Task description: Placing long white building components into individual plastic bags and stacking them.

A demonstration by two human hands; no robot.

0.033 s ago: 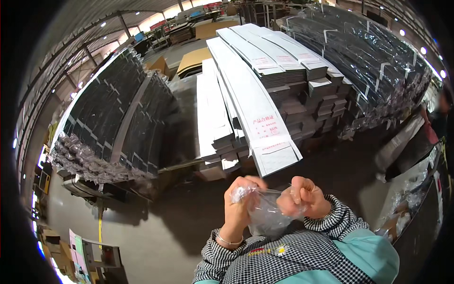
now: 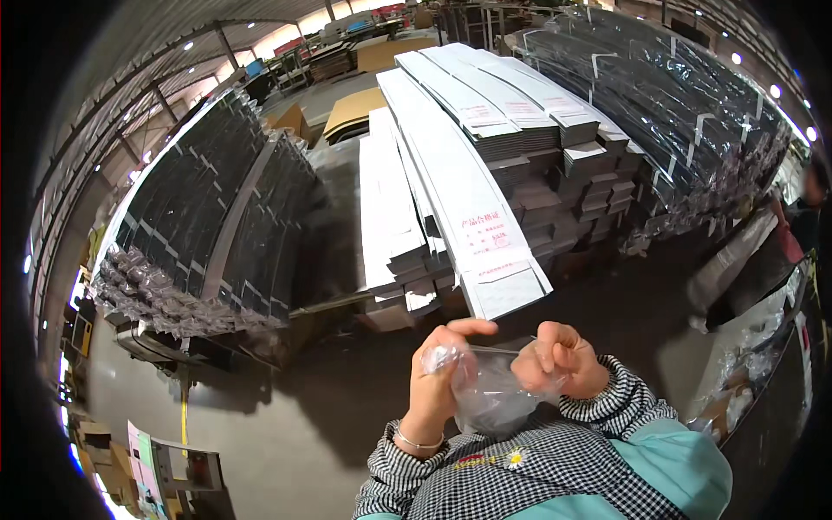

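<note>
A clear, crumpled plastic bag (image 2: pixel 496 394) is stretched between my two hands, just in front of my checked apron. My left hand (image 2: pixel 440 368) is closed on its left side, with a bunched bit of film showing by the thumb and the index finger pointing out to the right. On the other side my right hand (image 2: pixel 559 360) pinches the bag's edge, fingers curled. Just beyond my hands, the near end of a long white strip-shaped pack (image 2: pixel 485 208) with red print juts out from a stack. Neither hand touches that pack.
Stacked long grey-edged packs (image 2: pixel 555 186) with white tops stand ahead. Film-wrapped black bundles rise at the left (image 2: pixel 191 208) and at the far right (image 2: pixel 659 104). Brown cardboard sheets (image 2: pixel 355 113) lie behind. A bin with plastic scraps (image 2: pixel 737 381) is at the right, near another person (image 2: pixel 806 208).
My left index finger reaches a little farther to the right. The bag shifts slightly between my hands, which otherwise stay in nearly the same place.
</note>
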